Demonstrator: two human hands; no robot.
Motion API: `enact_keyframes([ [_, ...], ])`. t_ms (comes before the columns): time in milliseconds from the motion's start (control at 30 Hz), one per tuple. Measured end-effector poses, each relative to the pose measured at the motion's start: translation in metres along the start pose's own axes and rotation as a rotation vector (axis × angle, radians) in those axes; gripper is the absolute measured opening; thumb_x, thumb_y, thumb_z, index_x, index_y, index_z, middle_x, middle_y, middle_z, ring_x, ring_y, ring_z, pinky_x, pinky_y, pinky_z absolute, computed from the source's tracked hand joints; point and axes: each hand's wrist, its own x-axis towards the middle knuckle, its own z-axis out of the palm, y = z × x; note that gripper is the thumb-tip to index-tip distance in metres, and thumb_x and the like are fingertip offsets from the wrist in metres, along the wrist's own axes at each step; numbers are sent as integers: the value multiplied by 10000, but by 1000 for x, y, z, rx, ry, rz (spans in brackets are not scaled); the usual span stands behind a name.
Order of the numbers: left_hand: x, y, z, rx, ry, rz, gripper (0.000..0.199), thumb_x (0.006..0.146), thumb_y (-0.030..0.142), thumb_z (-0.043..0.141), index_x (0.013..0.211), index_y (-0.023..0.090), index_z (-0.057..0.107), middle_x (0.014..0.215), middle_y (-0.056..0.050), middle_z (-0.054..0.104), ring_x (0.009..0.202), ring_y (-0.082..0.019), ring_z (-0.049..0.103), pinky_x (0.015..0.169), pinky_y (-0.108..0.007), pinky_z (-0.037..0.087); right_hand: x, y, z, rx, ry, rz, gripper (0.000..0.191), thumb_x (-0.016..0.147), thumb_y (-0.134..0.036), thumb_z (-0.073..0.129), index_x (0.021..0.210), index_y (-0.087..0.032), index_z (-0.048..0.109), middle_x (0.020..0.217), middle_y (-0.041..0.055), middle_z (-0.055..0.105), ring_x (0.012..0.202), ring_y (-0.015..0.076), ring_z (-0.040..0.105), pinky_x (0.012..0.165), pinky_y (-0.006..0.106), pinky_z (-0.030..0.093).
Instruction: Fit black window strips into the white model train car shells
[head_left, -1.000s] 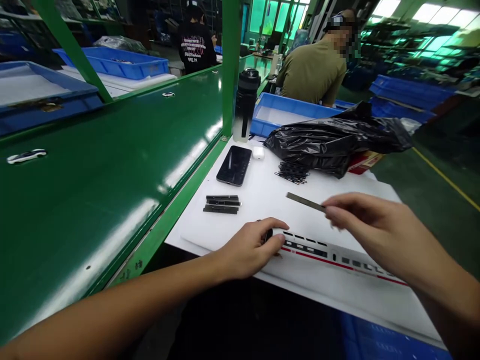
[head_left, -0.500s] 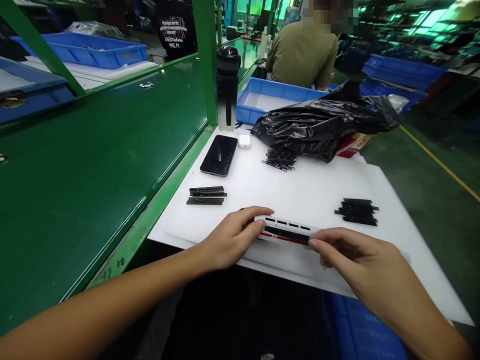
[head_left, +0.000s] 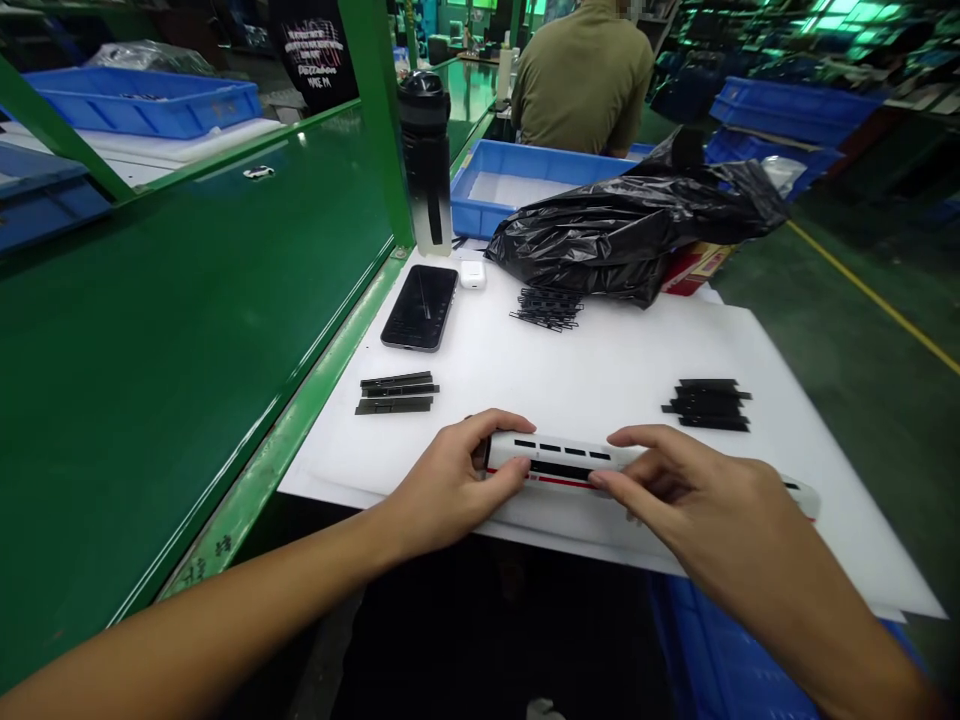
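**L hand** (head_left: 450, 482) and **R hand** (head_left: 675, 490) both on white model train (head_left: 559, 458), which lies flat on white plastic sheet (head_left: 847, 560) at near edge, side w/ black window strip & red line up. L fingers wrap one end, R fingertips press down mid-body: both grips closed, steadying it, seemingly so it can't roll. Black strips in 2 piles, (head_left: 396, 393) L of train and (head_left: 706, 404) R, prob. so each hand reaches one. Black clips (head_left: 547, 308) further back, beside black bag (head_left: 630, 232). Phone (head_left: 418, 308) & earbud case (head_left: 471, 274) kept up by bottle (head_left: 425, 150), apparently out of the way. Green conveyor (head_left: 187, 350) along L side.
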Motion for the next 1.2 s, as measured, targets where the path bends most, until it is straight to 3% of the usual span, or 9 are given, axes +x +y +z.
enact_keyframes([
  [100, 0, 2, -2, 0, -16, -9, 288, 912, 336, 598, 1178, 229, 615, 887, -13, 631, 663, -134, 512, 578, -243, 402, 4, 9, -5, -167, -6, -164, 267, 894, -502, 618, 1044, -294, 693, 781, 10, 701, 653, 197, 651, 590, 328, 486],
  [200, 0, 3, -3, 8, -34, 14, 277, 908, 298, 600, 1174, 225, 618, 992, -29, 663, 781, -162, 582, 652, -251, 448, 11, 21, -11, -264, -10, -355, 329, 914, -478, 593, 1157, -278, 691, 1040, 84, 696, 959, 277, 656, 813, 417, 523],
  [300, 0, 3, -3, 17, -37, 31, 274, 909, 268, 595, 1179, 225, 617, 1058, -33, 672, 854, -175, 610, 706, -255, 475, 16, 29, -15, -229, -159, -395, 368, 935, -450, 567, 1271, -316, 633, 1260, 55, 653, 1194, 278, 587, 958, 416, 512],
  [400, -1, 1, -3, 38, -39, 45, 280, 915, 260, 592, 1193, 231, 611, 1110, -33, 671, 914, -183, 624, 769, -265, 495, 16, 29, -13, -182, -240, -291, 371, 942, -451, 547, 1274, -303, 624, 1245, 28, 680, 1115, 242, 647, 921, 382, 545],
  [500, -1, -1, -4, 52, -54, 119, 288, 921, 235, 584, 1209, 227, 602, 1191, -42, 653, 1063, -204, 611, 921, -293, 483, 12, 26, -9, -141, -206, -247, 342, 930, -442, 561, 1213, -278, 660, 1185, 27, 710, 1026, 229, 684, 867, 362, 566],
  [633, 2, -1, -11, 44, -121, 191, 326, 914, 196, 582, 1239, 221, 598, 1247, -52, 636, 1153, -213, 589, 1008, -307, 458, 8, 31, -6, -121, -162, -279, 341, 924, -439, 576, 1212, -282, 667, 1202, 31, 707, 1047, 235, 683, 893, 372, 564],
  [767, 2, 2, -16, 40, -195, 188, 406, 885, 139, 582, 1280, 233, 597, 1295, -41, 624, 1197, -213, 577, 1046, -307, 443, 6, 36, -6, -137, -143, -294, 364, 918, -457, 579, 1228, -286, 665, 1210, 43, 705, 1046, 250, 690, 879, 383, 581],
  [933, 1, 3, -16, 20, -184, 176, 410, 882, 123, 577, 1274, 238, 610, 1285, -32, 635, 1196, -205, 582, 1045, -308, 451, 5, 39, -6, -148, -149, -320, 402, 913, -451, 586, 1286, -306, 628, 1239, 39, 693, 1065, 254, 687, 886, 386, 589],
  [1200, -1, 2, -15, 22, -182, 221, 435, 863, 86, 565, 1272, 226, 607, 1280, -44, 641, 1194, -206, 585, 1048, -317, 445, 3, 37, -4, -133, -107, -346, 344, 903, -441, 597, 1205, -286, 651, 1168, 54, 711, 992, 254, 703, 811, 373, 601],
])
